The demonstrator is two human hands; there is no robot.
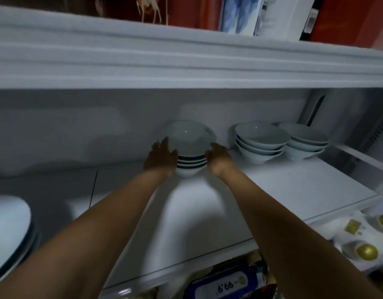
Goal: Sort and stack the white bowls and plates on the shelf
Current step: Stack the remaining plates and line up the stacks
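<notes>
A stack of several white bowls stands near the back of the white shelf. My left hand lies against the stack's left side with fingers stretched out. My right hand flanks its right side, fingers loosely bent toward the rims; whether it touches is unclear. To the right stand two more stacks of white bowls, one of several and a second behind it at the far right. A stack of white plates sits at the shelf's front left.
The upper shelf board overhangs closely above, with red and blue boxes on top. A white appliance with gold knobs sits low at the right. A blue packet lies below the shelf's front edge.
</notes>
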